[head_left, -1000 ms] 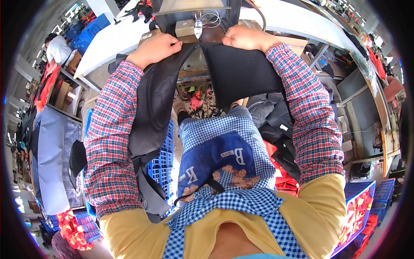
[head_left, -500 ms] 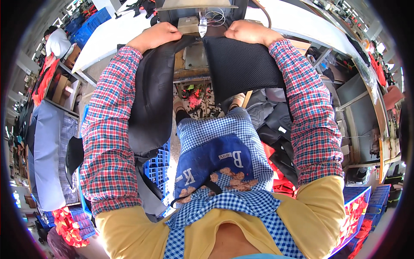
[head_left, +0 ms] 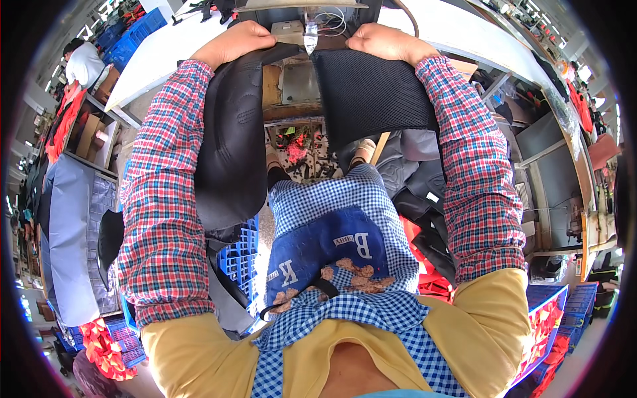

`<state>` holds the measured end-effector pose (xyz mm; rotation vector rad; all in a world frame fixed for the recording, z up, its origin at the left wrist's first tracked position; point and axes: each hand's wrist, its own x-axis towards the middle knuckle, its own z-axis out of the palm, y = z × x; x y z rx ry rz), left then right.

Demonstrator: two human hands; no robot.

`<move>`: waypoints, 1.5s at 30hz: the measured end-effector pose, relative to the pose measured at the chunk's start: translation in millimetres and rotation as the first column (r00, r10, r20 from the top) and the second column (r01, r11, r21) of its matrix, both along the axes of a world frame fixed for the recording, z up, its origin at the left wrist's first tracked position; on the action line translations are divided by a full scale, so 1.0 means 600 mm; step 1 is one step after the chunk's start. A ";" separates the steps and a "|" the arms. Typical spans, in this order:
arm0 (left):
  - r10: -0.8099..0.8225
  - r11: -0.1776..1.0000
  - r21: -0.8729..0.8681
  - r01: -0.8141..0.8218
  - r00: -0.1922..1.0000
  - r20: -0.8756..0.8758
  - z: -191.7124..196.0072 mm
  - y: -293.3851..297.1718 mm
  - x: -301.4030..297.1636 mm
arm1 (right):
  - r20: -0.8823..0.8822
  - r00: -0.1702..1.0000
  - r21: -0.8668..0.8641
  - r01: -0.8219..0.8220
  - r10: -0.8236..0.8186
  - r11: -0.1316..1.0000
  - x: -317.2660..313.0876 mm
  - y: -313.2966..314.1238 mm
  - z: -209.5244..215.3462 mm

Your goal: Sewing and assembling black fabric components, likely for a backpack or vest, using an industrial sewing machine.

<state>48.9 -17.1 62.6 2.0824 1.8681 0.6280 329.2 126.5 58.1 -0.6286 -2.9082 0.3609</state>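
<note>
My left hand (head_left: 235, 42) is closed, its fingertips pinching the top edge of a smooth black padded piece (head_left: 229, 146) that hangs down beside my left forearm. On the right, my right hand (head_left: 385, 42) grips the upper edge of a black mesh-textured piece (head_left: 375, 99), thumb and fingers pressed together. The two pieces come close at the top, and I cannot tell whether they are one article. Between my hands sits the small bright metal and clear part (head_left: 310, 38) of a machine (head_left: 286, 30); it covers where the edges meet.
A white worktable (head_left: 176, 53) extends to both sides. Dark fabric pieces (head_left: 424, 189) are heaped at my right, above red material (head_left: 434, 285). A blue plastic crate (head_left: 240, 262) stands to my left. Scraps lie on the floor (head_left: 298, 149). Another person (head_left: 84, 63) is at the far left.
My left hand has shifted slightly up and left with the smooth piece. My right hand has risen a little, still holding the mesh piece.
</note>
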 end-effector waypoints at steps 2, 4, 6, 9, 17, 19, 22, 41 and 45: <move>0.002 1.000 -0.002 -0.002 1.000 0.010 -0.003 0.007 -0.004 | -0.019 1.000 0.009 0.007 -0.006 1.000 -0.002 0.001 -0.001; 0.014 0.999 0.033 -0.013 1.000 -0.019 -0.005 0.012 -0.006 | -0.018 1.000 0.010 0.020 -0.020 1.000 -0.003 -0.001 0.000; 0.000 1.000 0.026 0.000 1.000 -0.018 -0.005 0.012 -0.006 | -0.027 1.000 0.012 0.007 -0.006 1.000 -0.002 -0.003 0.002; -0.011 0.998 0.059 0.013 0.999 -0.035 0.000 0.004 -0.004 | -0.026 1.000 0.040 0.004 -0.003 0.999 0.004 -0.010 0.005; 0.057 0.998 -0.019 -0.058 0.997 -0.051 0.005 -0.002 -0.001 | -0.048 0.999 0.073 -0.016 0.020 0.997 0.014 -0.026 0.009; 0.065 0.997 -0.049 -0.067 0.997 -0.047 0.006 -0.006 -0.004 | -0.034 0.999 0.105 -0.017 0.021 0.994 0.020 -0.025 0.010; -0.107 0.966 0.228 0.123 0.991 -0.080 0.011 -0.030 -0.016 | -0.046 0.998 0.162 -0.042 0.050 0.986 0.040 -0.014 0.011; 0.053 0.998 -0.050 -0.046 0.989 0.138 0.027 -0.058 0.030 | -0.172 0.980 0.202 -0.062 0.098 0.977 0.040 -0.018 0.004; 0.053 0.998 -0.038 -0.049 0.991 0.120 0.037 -0.078 0.038 | -0.179 0.962 0.253 -0.158 0.207 0.955 0.100 0.006 0.002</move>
